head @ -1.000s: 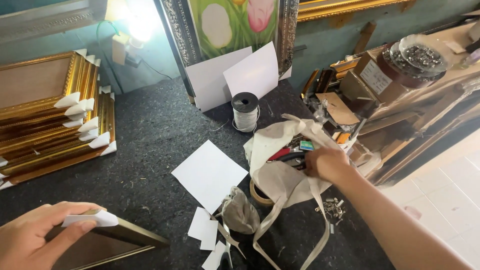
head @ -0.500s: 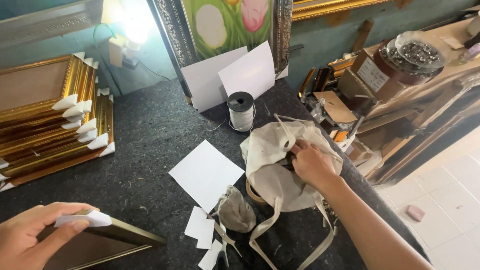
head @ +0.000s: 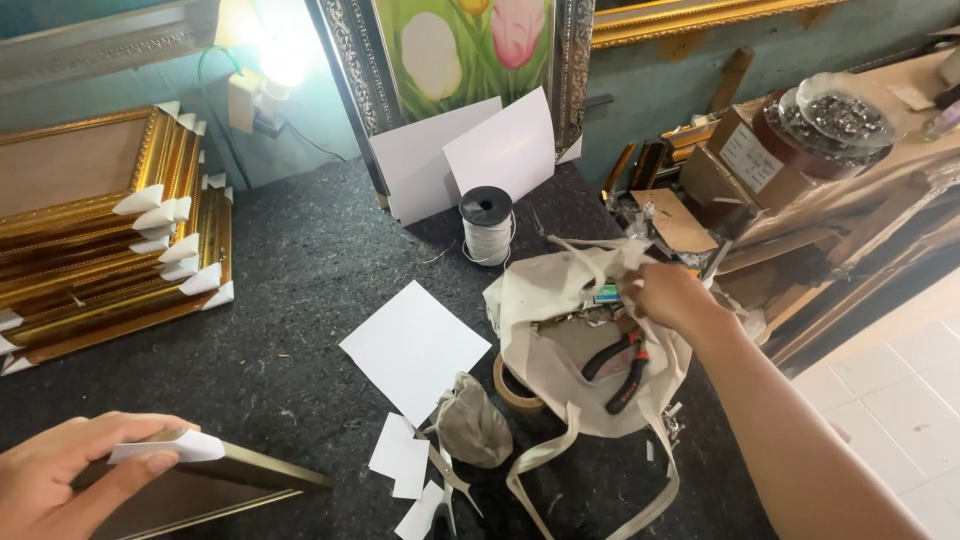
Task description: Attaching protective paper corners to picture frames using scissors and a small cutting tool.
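Note:
My left hand (head: 75, 480) at the bottom left grips the corner of a dark picture frame (head: 215, 485) together with a small white paper corner piece (head: 170, 447). My right hand (head: 672, 297) is at the right, closed on the upper edge of an open beige cloth bag (head: 560, 300) and pulling it up. Inside the bag lie pliers with black and orange handles (head: 622, 365). A roll of tape (head: 512, 385) sticks out from under the bag's left side.
A stack of gold frames with white corner protectors (head: 110, 235) stands at the left. A spool of white cord (head: 487, 225), white sheets (head: 415, 345), a small grey pouch (head: 472, 425), scissors (head: 450, 485), a tulip painting (head: 460, 50) and cluttered boxes (head: 760, 150) surround the dark felt table (head: 290, 250).
My right hand moved from inside the bag up to its top right edge, lifting it open so the pliers show. My left hand keeps holding the frame corner and paper piece.

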